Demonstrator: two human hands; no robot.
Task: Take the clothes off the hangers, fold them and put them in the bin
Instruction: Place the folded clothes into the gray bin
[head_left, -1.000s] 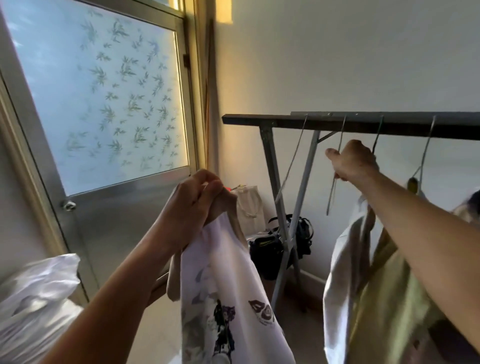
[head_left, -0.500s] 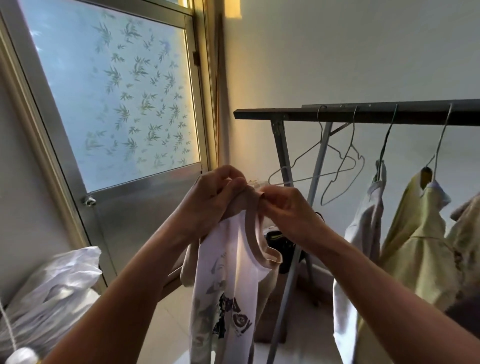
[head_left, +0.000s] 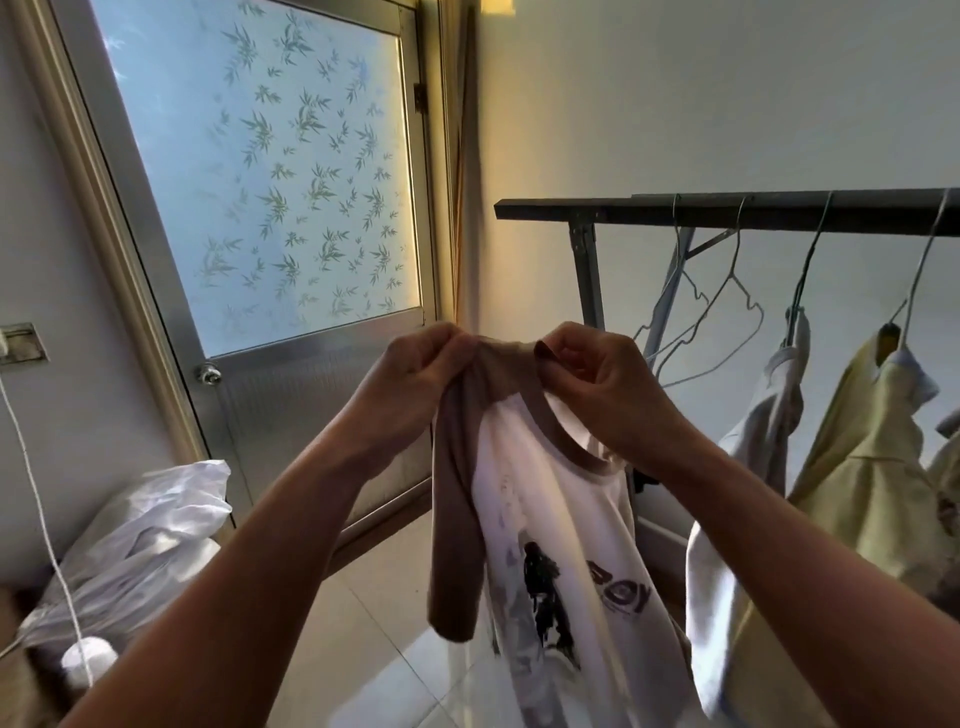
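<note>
Head view, one frame.

- T-shirt: white body, brown collar and brown sleeve, held up in the air at chest height in front of me, clear of any hanger. It hangs down from both hands; the brown sleeve droops on the left side.
- Left hand: grip narrow, fingers curled and pinching the brown fabric at the top of the shoulder.
- Right hand: grip narrow as well, thumb and fingers pinching the collar band just beside the left hand. The two hands are close together, with a short stretch of brown fabric between them.
- Writing: the chest print shows a black figure and, to its right, dark letters I read as "BOY"; the first letter is partly lost in a fold. No brand tag readable.
- Rack rail: dark, behind the right hand. Two bare wire hangers hang from it, then a white garment and a yellow shirt, each on its own hanger, further right.
- Left of the T-shirt: metal door with a frosted pane printed with bamboo leaves, and a knob.
- Lower left: crumpled white plastic bag and a white cord hanging in front of it.
- Pale tiled floor below.
</note>
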